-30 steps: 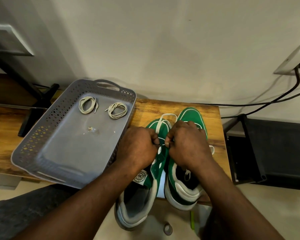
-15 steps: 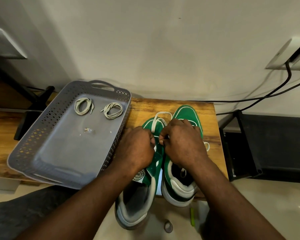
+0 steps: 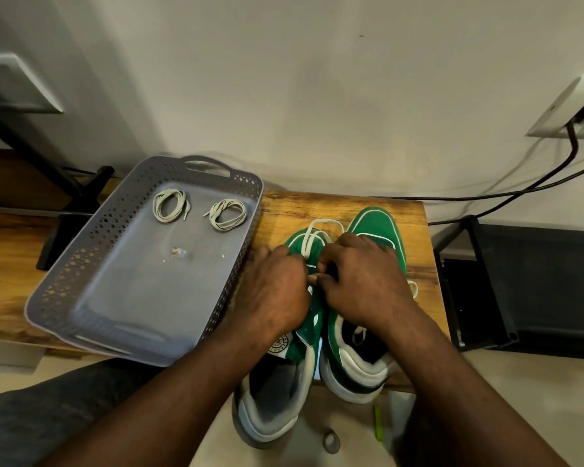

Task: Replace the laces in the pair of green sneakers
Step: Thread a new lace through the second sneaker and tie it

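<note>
Green sneakers stand side by side at the centre right of the frame, toes toward the wall, and both hands meet over the left sneaker (image 3: 299, 246). The left grip (image 3: 277, 291) lies knuckles-up across that shoe's lacing, its fingers curled under and its thumb tip pushed toward the middle. The right grip (image 3: 364, 281) mirrors it from the other side, fingers bent and forefinger and thumb brought tip to tip. Between them the two grips pinch the white lace (image 3: 317, 227), which rises from the meeting point in a loose loop over the toe; motion blur hides exactly which strand each one has. Both forearms run down to the lower edge of the frame, wrists roughly straight. The right sneaker (image 3: 375, 224) lies partly under the right grip, toe bare, with an end of its own lace showing at its outer side. Both heels overhang the near edge of the wooden counter (image 3: 317, 205). On the counter left of the shoes sits a grey perforated tray (image 3: 81, 264) with two coiled laces (image 3: 169, 205) (image 3: 228, 214) in its far end and a small scrap (image 3: 179, 252) near its middle. At the upper right, black cables (image 3: 553, 173) run from a wall socket (image 3: 567, 109), and a black frame (image 3: 479, 291) stands to the right of the counter.
</note>
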Motion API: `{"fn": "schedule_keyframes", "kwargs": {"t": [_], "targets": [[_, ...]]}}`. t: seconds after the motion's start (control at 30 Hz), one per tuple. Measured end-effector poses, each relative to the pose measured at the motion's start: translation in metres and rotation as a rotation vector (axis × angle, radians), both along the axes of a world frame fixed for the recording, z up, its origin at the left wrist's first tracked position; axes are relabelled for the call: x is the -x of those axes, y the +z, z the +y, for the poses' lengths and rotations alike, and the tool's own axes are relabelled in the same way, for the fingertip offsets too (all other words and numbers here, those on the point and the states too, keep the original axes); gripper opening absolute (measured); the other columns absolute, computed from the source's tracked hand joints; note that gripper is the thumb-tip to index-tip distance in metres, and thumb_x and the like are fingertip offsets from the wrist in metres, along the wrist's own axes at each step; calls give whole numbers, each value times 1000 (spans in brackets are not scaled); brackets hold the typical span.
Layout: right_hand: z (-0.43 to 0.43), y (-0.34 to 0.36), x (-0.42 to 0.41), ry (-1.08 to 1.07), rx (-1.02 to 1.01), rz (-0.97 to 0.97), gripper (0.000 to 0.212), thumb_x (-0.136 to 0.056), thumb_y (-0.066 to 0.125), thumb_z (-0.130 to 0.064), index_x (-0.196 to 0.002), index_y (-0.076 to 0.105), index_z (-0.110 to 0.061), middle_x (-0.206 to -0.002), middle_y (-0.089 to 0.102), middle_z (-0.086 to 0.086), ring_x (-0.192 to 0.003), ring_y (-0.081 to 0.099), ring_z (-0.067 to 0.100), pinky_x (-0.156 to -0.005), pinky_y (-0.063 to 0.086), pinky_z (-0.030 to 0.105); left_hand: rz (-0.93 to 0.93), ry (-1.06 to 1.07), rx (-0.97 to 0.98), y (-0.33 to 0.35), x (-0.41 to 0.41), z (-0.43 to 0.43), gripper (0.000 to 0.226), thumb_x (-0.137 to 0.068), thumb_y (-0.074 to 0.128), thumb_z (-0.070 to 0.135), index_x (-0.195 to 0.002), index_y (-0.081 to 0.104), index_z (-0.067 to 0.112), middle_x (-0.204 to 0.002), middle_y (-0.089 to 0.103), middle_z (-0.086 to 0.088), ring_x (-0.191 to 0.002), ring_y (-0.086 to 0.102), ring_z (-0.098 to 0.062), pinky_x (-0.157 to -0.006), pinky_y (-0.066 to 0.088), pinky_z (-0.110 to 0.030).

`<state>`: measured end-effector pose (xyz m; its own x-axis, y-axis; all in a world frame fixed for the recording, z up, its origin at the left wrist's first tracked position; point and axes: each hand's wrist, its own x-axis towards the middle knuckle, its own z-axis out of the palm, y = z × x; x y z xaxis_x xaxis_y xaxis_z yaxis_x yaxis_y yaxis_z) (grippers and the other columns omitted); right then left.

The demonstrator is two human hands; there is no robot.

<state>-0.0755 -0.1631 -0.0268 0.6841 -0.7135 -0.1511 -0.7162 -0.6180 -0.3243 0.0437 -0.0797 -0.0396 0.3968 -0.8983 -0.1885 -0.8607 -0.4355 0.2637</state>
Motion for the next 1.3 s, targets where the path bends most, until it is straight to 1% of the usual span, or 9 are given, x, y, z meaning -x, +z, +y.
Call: {"fn": "schedule_keyframes", "kwargs": {"t": [0.13, 0.27, 0.5, 0.67, 0.8, 0.87, 1.0, 1.17, 1.3], "targets": [[8, 9, 6, 42, -80, 59, 56, -87, 63, -63, -136, 51, -37, -132, 56, -7, -124, 55, 20, -113, 31, 50, 72, -43, -21, 9, -11, -4, 14, -93, 70, 15, -106, 65, 20, -113, 55, -3, -102, 52, -20, -91, 46, -35], [23, 5, 0, 10, -43, 87, 72, -80, 56, -75, -137, 45, -31, -130, 61, -3, -125, 55, 23, -113, 31, 56, 170, -22, -41, 11, -24, -3, 14, -93, 69, 10, -94, 62, 22, -104, 53, 0, -89, 54, -15, -76, 42, -30], [36, -1, -15, -97, -21, 76, 63, -79, 54, -64, -123, 47, -20, -107, 69, 2, -116, 58, 27, -111, 31, 62, 59, -85, -96, 18, -29, -4, 10, -97, 63, 13, -105, 69, 11, -110, 56, -7, -95, 60, -22, -75, 43, -31], [32, -1, -17, -179, 11, 35, 51, -85, 52, -55, -122, 55, -20, -99, 69, 5, -99, 65, 29, -106, 41, 52, -63, -121, -189, 23, -38, 4, 15, -95, 65, 17, -109, 68, 15, -112, 59, -9, -93, 63, -25, -78, 54, -36], [30, -3, -14, -202, 24, -6, 49, -84, 52, -53, -120, 54, -21, -90, 70, 3, -91, 68, 30, -101, 48, 48, 99, -160, -269, 47, -65, 15, 14, -102, 59, 17, -92, 68, 13, -95, 66, -7, -91, 65, -24, -83, 56, -38], [30, -3, -13, -214, 33, -17, 52, -81, 48, -55, -121, 55, -21, -87, 70, 3, -89, 68, 30, -99, 49, 48, 204, -88, -186, 56, -71, 20, 14, -104, 57, 18, -97, 68, 12, -98, 68, -7, -94, 64, -26, -80, 50, -35], [33, -4, -14, -206, 49, 4, 53, -85, 53, -58, -126, 53, -25, -99, 70, 0, -98, 66, 27, -102, 46, 50, 233, 13, -38, 51, -62, 21, 7, -102, 58, 18, -95, 59, 19, -98, 67, -7, -93, 64, -26, -80, 53, -36], [31, -8, -13, -124, 69, -99, 51, -91, 65, -49, -140, 54, -43, -145, 55, -9, -134, 49, 21, -110, 37, 54, 346, 95, 203, 46, -54, 13, 19, -91, 66, 6, -90, 64, 25, -86, 69, 4, -83, 66, -15, -76, 57, -35], [27, -16, -11, -63, 138, -282, 26, -93, 71, -43, -118, 74, -38, -133, 65, -11, -127, 54, 21, -104, 43, 51, 502, 111, 287, 48, -51, 11, 27, -89, 72, 2, -93, 65, 27, -79, 69, 7, -75, 66, -5, -69, 55, -28]]}}
